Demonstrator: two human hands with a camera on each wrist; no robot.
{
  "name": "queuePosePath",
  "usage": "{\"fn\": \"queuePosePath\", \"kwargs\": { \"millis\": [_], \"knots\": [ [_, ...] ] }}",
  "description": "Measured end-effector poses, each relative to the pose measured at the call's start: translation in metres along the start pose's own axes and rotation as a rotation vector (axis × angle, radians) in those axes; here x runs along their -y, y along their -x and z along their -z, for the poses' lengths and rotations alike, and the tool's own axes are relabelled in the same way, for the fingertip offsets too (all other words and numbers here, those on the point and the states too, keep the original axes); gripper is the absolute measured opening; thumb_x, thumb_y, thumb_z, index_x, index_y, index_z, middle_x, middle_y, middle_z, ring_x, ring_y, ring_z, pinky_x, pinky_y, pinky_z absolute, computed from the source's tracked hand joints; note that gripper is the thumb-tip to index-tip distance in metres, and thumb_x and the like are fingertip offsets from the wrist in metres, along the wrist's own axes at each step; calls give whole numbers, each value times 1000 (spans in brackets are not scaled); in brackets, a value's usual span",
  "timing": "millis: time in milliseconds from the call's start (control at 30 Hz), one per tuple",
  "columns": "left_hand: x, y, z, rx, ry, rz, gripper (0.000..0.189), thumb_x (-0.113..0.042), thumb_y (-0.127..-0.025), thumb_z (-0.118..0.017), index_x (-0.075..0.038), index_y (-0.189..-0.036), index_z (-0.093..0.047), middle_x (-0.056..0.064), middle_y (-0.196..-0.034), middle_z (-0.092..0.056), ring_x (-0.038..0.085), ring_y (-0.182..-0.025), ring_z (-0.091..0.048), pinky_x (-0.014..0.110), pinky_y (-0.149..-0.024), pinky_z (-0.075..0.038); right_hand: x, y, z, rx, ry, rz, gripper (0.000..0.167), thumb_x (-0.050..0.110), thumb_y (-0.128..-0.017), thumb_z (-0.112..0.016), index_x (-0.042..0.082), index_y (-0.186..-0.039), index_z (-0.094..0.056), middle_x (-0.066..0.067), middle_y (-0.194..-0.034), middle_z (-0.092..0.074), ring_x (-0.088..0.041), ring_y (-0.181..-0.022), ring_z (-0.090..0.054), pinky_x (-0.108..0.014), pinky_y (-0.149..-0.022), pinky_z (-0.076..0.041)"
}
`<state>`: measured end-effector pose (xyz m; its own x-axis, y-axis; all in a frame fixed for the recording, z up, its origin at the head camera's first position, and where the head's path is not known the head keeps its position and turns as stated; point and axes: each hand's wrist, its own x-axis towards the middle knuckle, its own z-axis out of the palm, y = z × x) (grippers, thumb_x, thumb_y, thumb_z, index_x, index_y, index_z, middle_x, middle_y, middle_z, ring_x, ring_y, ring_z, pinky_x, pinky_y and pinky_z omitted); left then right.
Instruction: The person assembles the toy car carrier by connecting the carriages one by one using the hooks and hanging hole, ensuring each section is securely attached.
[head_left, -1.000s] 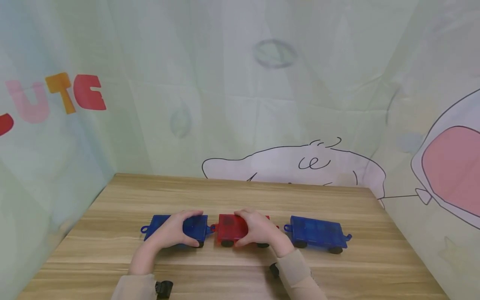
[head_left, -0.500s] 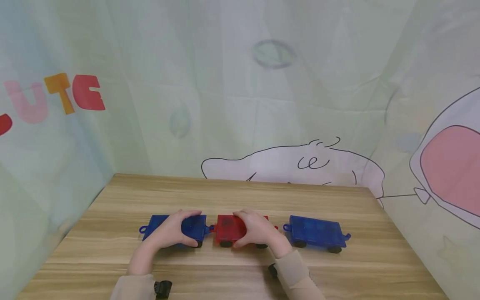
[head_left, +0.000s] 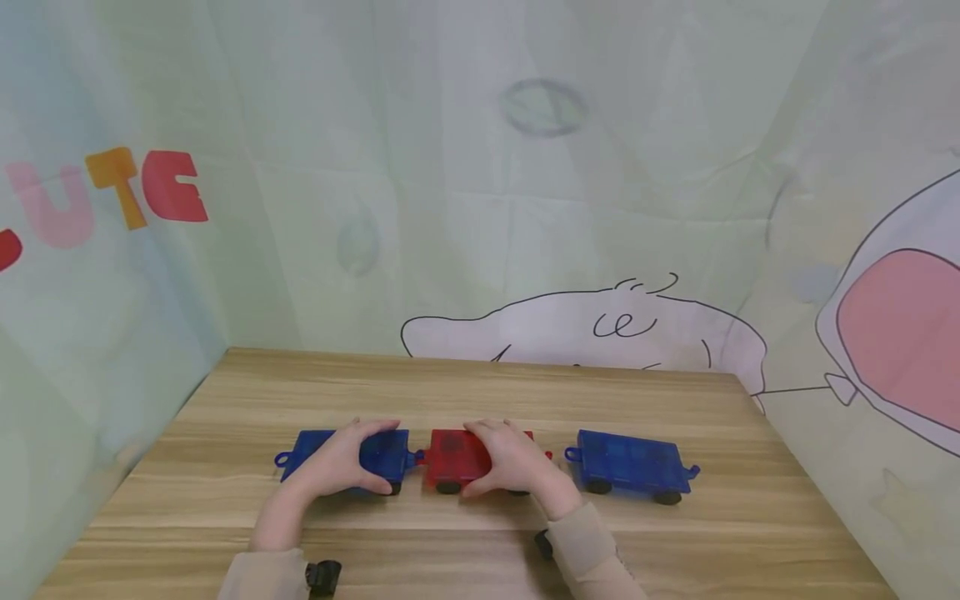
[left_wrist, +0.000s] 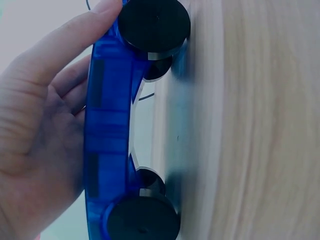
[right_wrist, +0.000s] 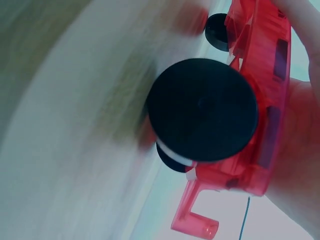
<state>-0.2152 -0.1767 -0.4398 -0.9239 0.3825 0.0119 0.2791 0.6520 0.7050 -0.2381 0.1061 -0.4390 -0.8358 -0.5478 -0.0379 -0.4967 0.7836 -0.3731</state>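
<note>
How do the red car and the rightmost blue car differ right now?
The red car is gripped by the right hand; the rightmost blue car is in neither hand. The red car sits nearly straight across the head view; the rightmost blue car slants. Both have black wheels.

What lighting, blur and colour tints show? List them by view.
Head: soft, even light on the wood-grain tabletop; left wrist: tabletop blurred, bluish tint beside the translucent blue plastic wheeled car; right wrist: tabletop smeared, reddish tints near the translucent red plastic wheeled car.

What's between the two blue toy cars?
The red car, with the right hand gripping it across the top. Head view shows it.
</note>
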Motion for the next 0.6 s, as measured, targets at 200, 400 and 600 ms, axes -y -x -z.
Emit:
{"fn": "queuePosePath", "kwargs": {
  "millis": [200,400,600],
  "knots": [
    [1,0,1,-1,-10,0,88,-26,-66,-90,-1,-140,-49,27,-145,-46,61,-137,-22,72,-105,-28,-3,6,3,-25,-31,0,93,47,-70,-85,9,-145,-46,-7,-144,-52,-27,-133,-48,-52,-111,-39],
    [1,2,3,-15,-17,-40,88,-28,-65,-90,-1,-139,-50,28,-143,-48,60,-134,-30,72,-104,-29,-7,14,11,-55,-52,2,93,47,-71,-84,9,-146,-45,-10,-146,-50,-33,-133,-47,-53,-106,-44],
    [0,2,4,-3,-16,-49,90,-29,-65,-90,1,-139,-49,29,-143,-47,59,-134,-31,71,-104,-30,-15,26,24,-78,-103,0,91,39,-73,-84,6,-147,-43,-15,-147,-48,-36,-135,-45,-54,-107,-42]
  ]
}}
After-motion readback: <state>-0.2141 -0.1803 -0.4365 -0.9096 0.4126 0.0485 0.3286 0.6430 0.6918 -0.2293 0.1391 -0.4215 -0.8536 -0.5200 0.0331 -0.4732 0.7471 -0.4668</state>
